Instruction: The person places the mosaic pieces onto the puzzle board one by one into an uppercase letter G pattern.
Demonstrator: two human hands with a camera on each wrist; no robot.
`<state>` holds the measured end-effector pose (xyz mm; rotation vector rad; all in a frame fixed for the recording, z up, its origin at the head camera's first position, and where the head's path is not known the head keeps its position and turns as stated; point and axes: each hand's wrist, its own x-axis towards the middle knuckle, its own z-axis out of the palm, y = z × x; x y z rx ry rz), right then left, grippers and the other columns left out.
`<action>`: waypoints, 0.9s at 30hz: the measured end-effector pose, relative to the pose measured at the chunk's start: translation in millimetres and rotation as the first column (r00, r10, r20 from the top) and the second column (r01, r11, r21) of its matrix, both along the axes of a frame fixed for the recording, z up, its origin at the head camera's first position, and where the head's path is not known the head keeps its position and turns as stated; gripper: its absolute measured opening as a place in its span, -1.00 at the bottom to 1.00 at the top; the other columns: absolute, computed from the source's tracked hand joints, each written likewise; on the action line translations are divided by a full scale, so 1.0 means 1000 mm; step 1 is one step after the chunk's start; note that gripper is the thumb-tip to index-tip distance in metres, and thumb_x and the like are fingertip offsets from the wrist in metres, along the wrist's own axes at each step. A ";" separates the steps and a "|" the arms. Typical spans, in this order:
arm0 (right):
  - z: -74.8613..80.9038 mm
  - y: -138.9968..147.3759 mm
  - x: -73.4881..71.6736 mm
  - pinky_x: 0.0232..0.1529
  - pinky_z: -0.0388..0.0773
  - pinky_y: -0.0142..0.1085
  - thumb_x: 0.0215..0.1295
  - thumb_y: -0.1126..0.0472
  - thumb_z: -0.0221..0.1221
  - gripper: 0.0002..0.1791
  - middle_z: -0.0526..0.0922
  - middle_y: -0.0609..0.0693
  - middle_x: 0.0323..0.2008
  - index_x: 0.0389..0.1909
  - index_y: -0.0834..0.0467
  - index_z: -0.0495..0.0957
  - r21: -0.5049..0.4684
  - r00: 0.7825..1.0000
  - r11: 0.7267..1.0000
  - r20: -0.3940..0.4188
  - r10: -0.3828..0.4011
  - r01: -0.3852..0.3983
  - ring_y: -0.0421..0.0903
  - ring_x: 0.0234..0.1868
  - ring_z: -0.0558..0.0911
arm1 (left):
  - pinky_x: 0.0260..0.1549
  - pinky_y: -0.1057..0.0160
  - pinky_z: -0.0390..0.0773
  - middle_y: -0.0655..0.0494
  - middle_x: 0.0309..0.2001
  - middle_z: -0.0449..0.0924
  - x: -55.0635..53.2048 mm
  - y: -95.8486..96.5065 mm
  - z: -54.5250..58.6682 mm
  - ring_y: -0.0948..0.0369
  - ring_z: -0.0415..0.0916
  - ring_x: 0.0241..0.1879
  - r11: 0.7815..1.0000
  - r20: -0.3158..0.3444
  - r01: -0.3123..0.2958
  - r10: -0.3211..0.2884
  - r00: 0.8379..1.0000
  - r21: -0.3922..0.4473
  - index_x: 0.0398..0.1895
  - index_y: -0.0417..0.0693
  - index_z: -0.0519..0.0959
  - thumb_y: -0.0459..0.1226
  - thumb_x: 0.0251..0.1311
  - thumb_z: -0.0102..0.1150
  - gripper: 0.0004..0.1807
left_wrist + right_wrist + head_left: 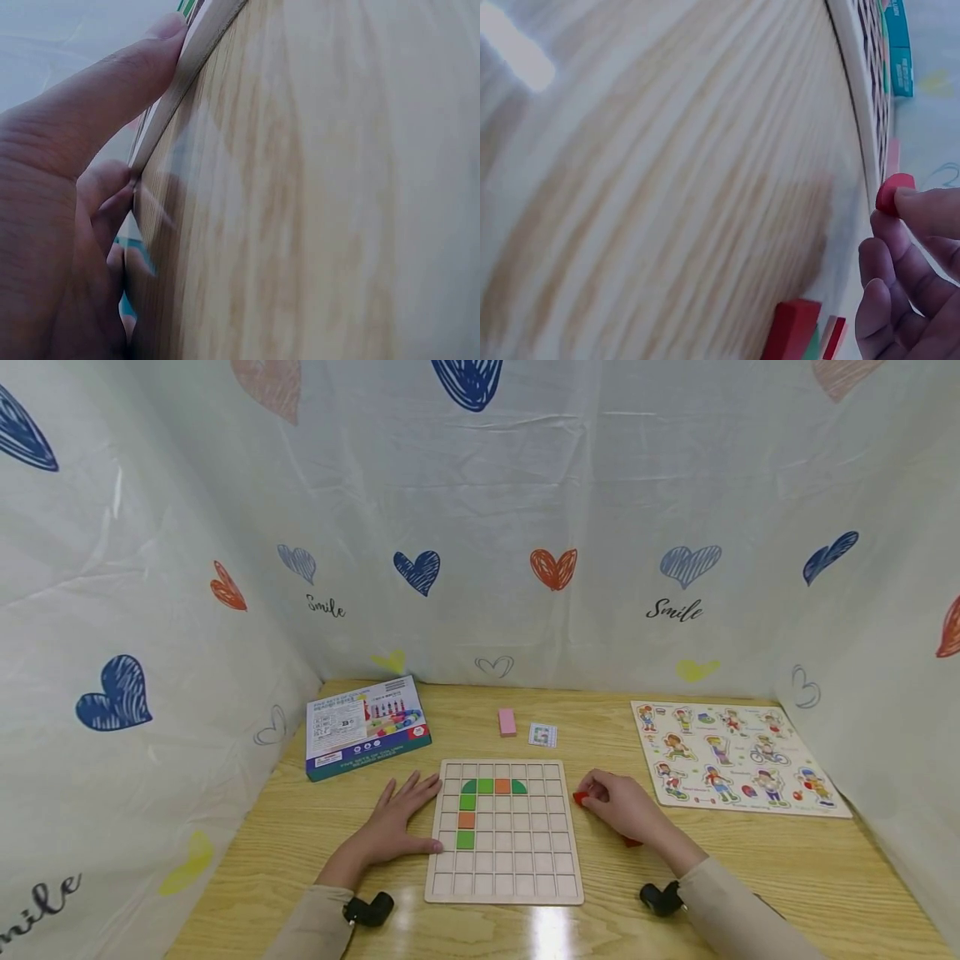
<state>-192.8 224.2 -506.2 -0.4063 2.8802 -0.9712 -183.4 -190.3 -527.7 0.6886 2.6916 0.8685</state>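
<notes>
A wooden grid board (525, 863) lies in the middle of the table, with several green and orange tiles, such as a green square tile (466, 839), set in its cells near the upper left. My left hand (390, 827) rests at the board's left edge, fingers spread, thumb touching the rim. In the left wrist view that thumb (127, 82) lies along the board's side. My right hand (618, 802) pinches a small red piece (894, 193) with a rounded edge, just right of the board. Below that hand lies a red block (791, 330), with a green piece and another red piece behind it.
A boxed set (367, 727) sits at the back left. A pink block (507, 722) and a small printed card (543, 735) lie behind the board. A picture puzzle board (738, 756) is at the right. A printed curtain (487, 635) encloses the table's back and sides.
</notes>
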 end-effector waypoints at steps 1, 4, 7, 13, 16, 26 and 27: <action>0.001 -0.001 0.000 -0.33 0.50 -0.35 0.36 0.22 0.32 -0.93 0.59 -0.19 -0.41 -0.21 0.03 0.62 -0.012 1.000 1.000 0.008 -0.009 0.009 -0.25 -0.39 0.51 | 0.49 -0.23 -0.48 0.09 0.62 0.02 0.000 0.000 0.000 -0.09 -0.30 0.62 1.000 0.001 0.000 0.000 1.000 0.000 0.62 0.04 0.16 0.26 0.07 0.40 0.11; 0.003 -0.005 0.001 -0.33 0.50 -0.36 0.35 0.21 0.32 -0.93 0.60 -0.18 -0.40 -0.23 0.05 0.61 -0.055 0.999 0.998 0.031 -0.009 0.011 -0.24 -0.38 0.52 | 0.49 -0.23 -0.48 0.09 0.62 0.02 0.000 0.000 0.000 -0.09 -0.30 0.62 1.000 0.002 -0.002 0.002 1.000 -0.001 0.62 0.04 0.16 0.26 0.07 0.40 0.11; 0.004 -0.011 0.003 -0.38 0.49 -0.37 0.35 0.23 0.32 -0.93 0.59 -0.17 -0.42 -0.25 0.06 0.60 -0.107 0.999 0.994 0.036 0.036 -0.032 -0.24 -0.41 0.51 | 0.49 -0.23 -0.49 0.10 0.62 0.02 0.000 0.000 0.000 -0.09 -0.30 0.62 1.000 0.004 -0.003 0.003 1.000 0.000 0.62 0.04 0.16 0.26 0.07 0.40 0.11; 0.007 -0.031 0.010 -0.38 0.49 -0.40 0.36 0.22 0.31 -0.93 0.57 -0.18 -0.41 -0.26 0.05 0.59 -0.155 0.992 0.982 0.054 0.113 -0.104 -0.23 -0.40 0.49 | 0.49 -0.23 -0.48 0.10 0.62 0.02 0.000 0.000 0.000 -0.08 -0.31 0.62 1.000 0.004 -0.004 0.004 1.000 -0.002 0.62 0.04 0.16 0.25 0.07 0.40 0.11; 0.008 -0.044 0.013 -0.34 0.51 -0.39 0.37 0.23 0.30 -0.94 0.57 -0.20 -0.39 -0.24 0.03 0.59 -0.158 0.988 0.978 0.049 0.144 -0.135 -0.25 -0.37 0.50 | 0.49 -0.22 -0.48 0.10 0.62 0.02 0.000 0.000 0.001 -0.07 -0.30 0.62 1.000 0.001 -0.003 0.003 1.000 -0.008 0.62 0.04 0.16 0.25 0.07 0.40 0.11; 0.003 -0.093 0.024 -0.33 0.52 -0.41 0.36 0.26 0.28 -0.95 0.57 -0.25 -0.42 -0.23 0.04 0.65 -0.210 0.954 0.937 0.050 0.295 -0.279 -0.31 -0.39 0.50 | 0.49 -0.22 -0.48 0.10 0.62 0.02 0.000 0.000 0.001 -0.08 -0.30 0.62 1.000 0.000 0.000 0.000 1.000 -0.009 0.61 0.03 0.16 0.26 0.07 0.39 0.11; 0.003 -0.098 0.025 -0.34 0.52 -0.41 0.36 0.27 0.28 -0.94 0.57 -0.25 -0.43 -0.24 0.03 0.65 -0.214 0.951 0.933 0.049 0.307 -0.290 -0.32 -0.40 0.50 | 0.49 -0.22 -0.48 0.10 0.62 0.02 0.001 0.000 0.002 -0.08 -0.29 0.62 1.000 -0.001 0.000 0.000 1.000 -0.009 0.61 0.03 0.16 0.26 0.07 0.39 0.11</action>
